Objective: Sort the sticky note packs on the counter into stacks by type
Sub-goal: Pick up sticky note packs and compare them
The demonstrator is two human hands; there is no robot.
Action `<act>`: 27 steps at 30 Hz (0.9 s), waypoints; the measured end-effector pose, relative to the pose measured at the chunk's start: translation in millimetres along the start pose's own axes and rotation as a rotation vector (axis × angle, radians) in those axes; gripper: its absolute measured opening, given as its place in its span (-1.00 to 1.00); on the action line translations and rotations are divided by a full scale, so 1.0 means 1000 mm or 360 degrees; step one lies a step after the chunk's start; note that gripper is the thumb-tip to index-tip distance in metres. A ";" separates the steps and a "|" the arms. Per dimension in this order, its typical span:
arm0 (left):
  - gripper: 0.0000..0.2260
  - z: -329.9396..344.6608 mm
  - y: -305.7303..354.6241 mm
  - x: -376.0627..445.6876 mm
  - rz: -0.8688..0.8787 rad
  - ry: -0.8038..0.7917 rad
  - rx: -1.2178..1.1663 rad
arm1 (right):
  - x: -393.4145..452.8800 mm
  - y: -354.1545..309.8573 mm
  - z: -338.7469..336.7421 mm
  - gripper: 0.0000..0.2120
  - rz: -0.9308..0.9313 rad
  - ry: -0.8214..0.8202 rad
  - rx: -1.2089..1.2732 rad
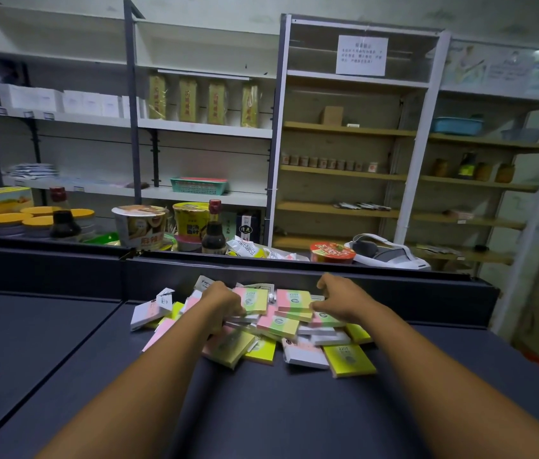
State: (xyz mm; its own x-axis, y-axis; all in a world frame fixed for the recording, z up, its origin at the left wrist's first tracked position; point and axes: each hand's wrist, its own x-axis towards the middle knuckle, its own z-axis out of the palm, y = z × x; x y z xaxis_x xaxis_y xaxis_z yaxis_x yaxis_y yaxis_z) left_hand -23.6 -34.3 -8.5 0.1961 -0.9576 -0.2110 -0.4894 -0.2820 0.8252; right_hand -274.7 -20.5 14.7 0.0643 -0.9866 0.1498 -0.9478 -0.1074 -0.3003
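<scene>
Your packs (261, 326) lie in one loose heap on the dark surface (62, 342), at twelve o'clock from you and close under the raised back edge; no sorted stacks show yet.

At the heap's nine o'clock edge sit white packs (147, 314) and plain pink ones (158, 336). Your left hand (223, 301) is buried in the pile just right of these, fingers curled down among the packs beside a pink-green pack (252, 299). Whether they have closed on one is hidden, so I cannot tell.

At the centre lie more pink-green packs, overlapping and tilted. Your right hand (337, 298) rests at the heap's two o'clock side, fingers bent, tips touching the edge of the top pink-green pack (293, 299); a firm hold is not shown.

At five o'clock sit yellow packs (349, 359) and a white one (304, 354).

These should be light, stiff little blocks. The wrappers look glossy, so expect sliding. Pinch each by its two long edges, thumb opposite fingers, and lift from the top of the heap so the lower ones don't scatter.
</scene>
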 end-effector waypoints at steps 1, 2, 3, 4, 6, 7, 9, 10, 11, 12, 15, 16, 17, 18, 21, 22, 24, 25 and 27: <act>-0.73 -0.001 0.000 -0.001 -0.0012 -0.0007 -0.0009 | 0.000 0.000 0.000 -0.49 0.0003 0.0001 0.0007; -0.69 -0.002 -0.001 -0.002 -0.0026 -0.0016 -0.0033 | 0.000 0.001 -0.001 -0.49 0.0005 0.0000 0.0012; -0.65 -0.003 -0.002 -0.002 -0.0027 -0.0020 -0.0064 | 0.001 0.002 -0.001 -0.49 0.0004 -0.0001 0.0017; -0.61 -0.003 -0.002 -0.002 -0.0024 -0.0030 -0.0074 | 0.001 0.002 -0.001 -0.49 0.0005 -0.0002 0.0024; -0.60 -0.005 -0.001 -0.004 -0.0015 -0.0033 -0.0101 | 0.001 0.003 -0.001 -0.49 0.0006 -0.0006 0.0033; -0.60 -0.005 -0.001 -0.005 -0.0006 -0.0010 -0.0129 | 0.001 0.003 -0.001 -0.50 0.0005 -0.0009 0.0037; -0.62 -0.005 -0.002 -0.002 0.0061 0.0037 -0.0169 | 0.001 0.002 0.000 -0.51 0.0003 -0.0019 0.0041; -0.66 -0.005 -0.003 -0.001 0.0110 0.0066 -0.0191 | 0.001 0.002 0.000 -0.51 0.0004 -0.0024 0.0040; -0.74 -0.005 -0.005 -0.001 0.0148 0.0083 -0.0237 | 0.001 0.002 0.001 -0.52 0.0004 -0.0028 0.0039; -0.81 -0.004 -0.006 -0.002 0.0165 0.0076 -0.0321 | 0.001 0.002 0.001 -0.54 0.0007 -0.0034 0.0041; -0.77 -0.002 -0.007 -0.008 0.0210 0.0032 -0.0680 | 0.003 0.000 0.004 -0.59 0.0015 -0.0057 0.0073; -0.74 -0.002 -0.007 -0.012 0.0251 0.0041 -0.0792 | 0.003 0.000 0.005 -0.60 0.0020 -0.0064 0.0092; -0.74 -0.002 -0.006 -0.016 0.0298 0.0047 -0.0915 | 0.004 -0.001 0.006 -0.61 0.0027 -0.0067 0.0112; -0.76 -0.002 -0.007 -0.021 0.0346 0.0043 -0.1049 | 0.004 -0.002 0.007 -0.62 0.0036 -0.0068 0.0131; -0.81 -0.005 -0.009 -0.036 0.0503 0.0021 -0.1314 | 0.005 -0.006 0.012 -0.65 0.0076 -0.0054 0.0203; -0.80 -0.006 -0.011 -0.041 0.0543 0.0008 -0.1377 | 0.005 -0.009 0.013 -0.67 0.0094 -0.0052 0.0216; -0.78 -0.009 -0.012 -0.050 0.0607 -0.0013 -0.1476 | 0.006 -0.013 0.016 -0.76 0.0137 -0.0064 0.0238; -0.79 -0.010 -0.014 -0.054 0.0639 -0.0014 -0.1501 | 0.007 -0.016 0.018 -0.73 0.0168 -0.0062 0.0259; -0.78 -0.014 -0.015 -0.059 0.0707 -0.0007 -0.1523 | 0.009 -0.020 0.023 -0.58 0.0251 -0.0035 0.0284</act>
State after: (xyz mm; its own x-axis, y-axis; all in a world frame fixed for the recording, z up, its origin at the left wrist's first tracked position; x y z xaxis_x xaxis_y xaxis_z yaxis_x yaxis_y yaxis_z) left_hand -15.5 27.8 -1.0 0.1596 -0.9642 0.2116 0.3581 0.2563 0.8978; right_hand -248.2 -29.9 0.2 -0.0715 -0.9951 0.0677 -0.8764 0.0302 -0.4806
